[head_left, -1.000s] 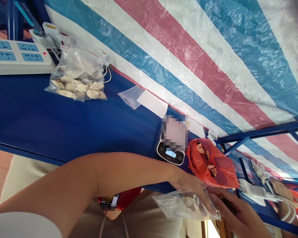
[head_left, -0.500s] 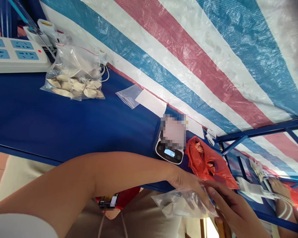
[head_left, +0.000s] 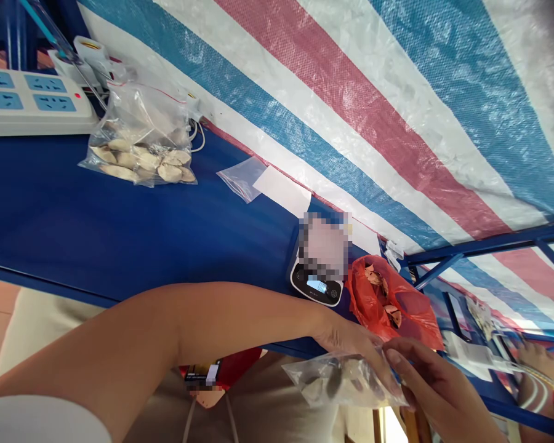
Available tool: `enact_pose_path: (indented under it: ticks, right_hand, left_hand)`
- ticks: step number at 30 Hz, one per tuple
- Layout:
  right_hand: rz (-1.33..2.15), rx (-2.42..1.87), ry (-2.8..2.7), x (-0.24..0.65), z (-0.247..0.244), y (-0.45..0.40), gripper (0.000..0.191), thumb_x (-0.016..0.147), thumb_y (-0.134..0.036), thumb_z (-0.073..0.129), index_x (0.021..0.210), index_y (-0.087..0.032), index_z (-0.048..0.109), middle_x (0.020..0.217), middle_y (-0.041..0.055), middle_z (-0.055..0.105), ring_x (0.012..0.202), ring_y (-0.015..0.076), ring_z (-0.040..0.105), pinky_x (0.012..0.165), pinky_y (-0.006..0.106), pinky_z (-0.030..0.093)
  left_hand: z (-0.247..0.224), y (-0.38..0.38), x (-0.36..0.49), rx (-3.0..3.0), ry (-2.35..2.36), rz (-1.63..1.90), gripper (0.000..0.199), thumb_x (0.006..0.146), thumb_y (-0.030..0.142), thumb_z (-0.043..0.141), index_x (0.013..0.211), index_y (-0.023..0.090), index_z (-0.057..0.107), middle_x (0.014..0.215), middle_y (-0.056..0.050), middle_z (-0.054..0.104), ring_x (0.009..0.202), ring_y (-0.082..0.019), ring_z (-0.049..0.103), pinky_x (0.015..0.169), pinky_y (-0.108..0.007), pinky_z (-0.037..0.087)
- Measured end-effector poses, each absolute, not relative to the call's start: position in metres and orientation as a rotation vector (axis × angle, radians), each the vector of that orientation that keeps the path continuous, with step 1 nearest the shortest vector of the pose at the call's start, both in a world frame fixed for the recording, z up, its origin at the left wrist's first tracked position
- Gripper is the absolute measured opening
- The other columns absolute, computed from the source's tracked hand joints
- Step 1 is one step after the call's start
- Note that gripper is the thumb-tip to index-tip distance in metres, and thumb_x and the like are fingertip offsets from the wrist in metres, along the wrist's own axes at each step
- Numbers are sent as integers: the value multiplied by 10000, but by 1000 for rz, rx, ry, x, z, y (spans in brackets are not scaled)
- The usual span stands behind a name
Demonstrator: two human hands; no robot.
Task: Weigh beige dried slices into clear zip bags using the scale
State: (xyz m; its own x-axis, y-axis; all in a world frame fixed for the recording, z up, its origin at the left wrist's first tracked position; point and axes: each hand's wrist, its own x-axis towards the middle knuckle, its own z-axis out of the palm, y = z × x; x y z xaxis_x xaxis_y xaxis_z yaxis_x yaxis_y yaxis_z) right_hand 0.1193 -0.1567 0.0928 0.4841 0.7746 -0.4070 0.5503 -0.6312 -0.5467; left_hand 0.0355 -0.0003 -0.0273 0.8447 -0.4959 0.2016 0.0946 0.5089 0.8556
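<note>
A clear zip bag (head_left: pixel 321 384) with a few pale pieces in it hangs on its side just past the table's front edge. My left hand (head_left: pixel 357 344) reaches across from the left, its fingers closed on the bag near its mouth. On the right, my right hand (head_left: pixel 436 378) pinches the same end, thumb against fingers. Just behind my hands lies a red plastic bag (head_left: pixel 413 307), its top open on brownish flakes. A small digital scale (head_left: pixel 300 280) with a lit display stands left of it; what is on its plate is blurred out.
On the blue table (head_left: pixel 120 234), a filled zip bag (head_left: pixel 143 157) of pale slices lies by a power strip (head_left: pixel 28 117). Behind are a flat zip bag (head_left: pixel 242 178) and white paper (head_left: pixel 281 191). A striped tarp (head_left: pixel 305 104) walls the back. Another person's hand (head_left: pixel 538 363) shows far right.
My hands stay nearly in place at the zip bag, and its contents show a little more. The view has shifted slightly. The other person's hand at far right has moved right.
</note>
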Motion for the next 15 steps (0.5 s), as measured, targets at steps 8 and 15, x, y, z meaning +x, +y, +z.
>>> enact_pose_path:
  ticks: [8,15]
  right_hand:
    - [697,-2382,-1145,120,87,-148,470,881,-673,710,928,-208,755,818,63,753,724,199,714,616,215,563]
    - [808,-2330,-1204,124,88,-149,466,885,-645,719,1090,-234,803,1117,106,805,988,278,779,799,264,628]
  left_hand:
    - [-22,3,34,837,-269,-551,566,425,85,900,948,194,713,1011,23,708,939,-132,689,788,-262,601]
    - [-31,-2,40,826,-290,-527,529,414,145,917,909,186,734,816,43,673,845,-156,688,705,-247,565]
